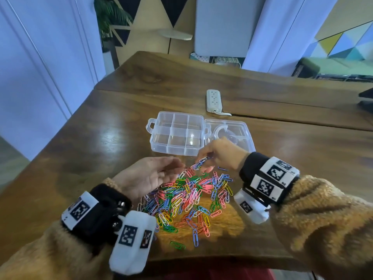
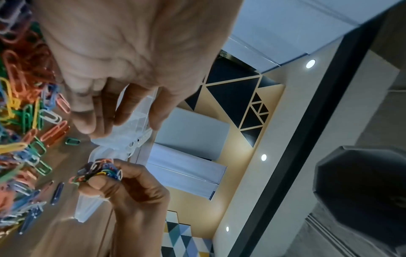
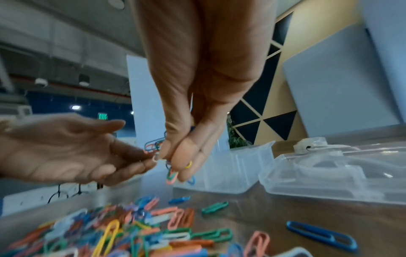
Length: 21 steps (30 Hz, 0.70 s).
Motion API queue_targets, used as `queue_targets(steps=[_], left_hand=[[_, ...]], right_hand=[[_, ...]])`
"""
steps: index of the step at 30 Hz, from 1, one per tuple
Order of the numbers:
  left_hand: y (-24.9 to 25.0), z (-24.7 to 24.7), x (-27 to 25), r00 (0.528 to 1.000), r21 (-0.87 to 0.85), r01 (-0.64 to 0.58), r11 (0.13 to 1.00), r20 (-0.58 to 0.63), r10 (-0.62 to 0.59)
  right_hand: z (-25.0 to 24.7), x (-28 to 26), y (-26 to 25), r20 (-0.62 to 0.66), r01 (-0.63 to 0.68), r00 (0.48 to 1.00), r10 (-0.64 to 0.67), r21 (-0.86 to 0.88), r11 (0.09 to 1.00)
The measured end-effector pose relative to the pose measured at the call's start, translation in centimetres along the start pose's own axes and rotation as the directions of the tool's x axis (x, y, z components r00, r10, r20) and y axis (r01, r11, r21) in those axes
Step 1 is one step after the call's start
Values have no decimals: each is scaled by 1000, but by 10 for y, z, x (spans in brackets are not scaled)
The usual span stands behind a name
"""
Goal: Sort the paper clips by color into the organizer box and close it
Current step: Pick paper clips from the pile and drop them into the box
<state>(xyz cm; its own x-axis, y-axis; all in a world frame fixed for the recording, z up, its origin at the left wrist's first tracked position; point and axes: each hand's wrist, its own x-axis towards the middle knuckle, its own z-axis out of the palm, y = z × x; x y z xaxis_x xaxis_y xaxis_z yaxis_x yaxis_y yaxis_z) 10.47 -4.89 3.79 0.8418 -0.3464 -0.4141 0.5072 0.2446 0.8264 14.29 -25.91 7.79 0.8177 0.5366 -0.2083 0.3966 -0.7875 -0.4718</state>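
I sit at a dark wooden desk (image 1: 105, 142) with a white power strip (image 1: 214, 101) lying on it. Ahead, a tan wall with black triangles (image 1: 173, 11), a potted plant (image 1: 110, 19) and pale panels (image 1: 222, 25). Round ceiling lights (image 2: 310, 63) glow overhead.

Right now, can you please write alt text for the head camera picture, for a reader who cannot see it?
A person's right hand pinches a bunch of mixed-colour paper clips above a big pile of clips on a wooden table. The left hand lies open beside it; a clear organizer box stands open behind.
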Motion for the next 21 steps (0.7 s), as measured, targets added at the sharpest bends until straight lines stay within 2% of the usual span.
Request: queue_targets(steps=[4, 8, 12, 17, 21], left_hand=[[4, 2, 3, 999, -104, 31, 994, 20, -29], [1, 14, 9, 990, -282, 144, 949, 50, -135], [-2, 34, 6, 972, -463, 212, 861, 188, -138], [-1, 46, 8, 984, -628, 138, 766, 178, -32], [2, 45, 6, 979, -677, 163, 718, 199, -35]], right_hand=[[-4, -7, 2, -29, -33, 999, 40, 222, 974], [-3, -7, -9, -49, -20, 998, 40, 351, 936], [-2, -4, -30, -75, 72, 996, -53, 282, 957], [-9, -7, -43, -65, 95, 995, -82, 236, 967], [-10, -10, -39, -152, 119, 985, -86, 221, 968]])
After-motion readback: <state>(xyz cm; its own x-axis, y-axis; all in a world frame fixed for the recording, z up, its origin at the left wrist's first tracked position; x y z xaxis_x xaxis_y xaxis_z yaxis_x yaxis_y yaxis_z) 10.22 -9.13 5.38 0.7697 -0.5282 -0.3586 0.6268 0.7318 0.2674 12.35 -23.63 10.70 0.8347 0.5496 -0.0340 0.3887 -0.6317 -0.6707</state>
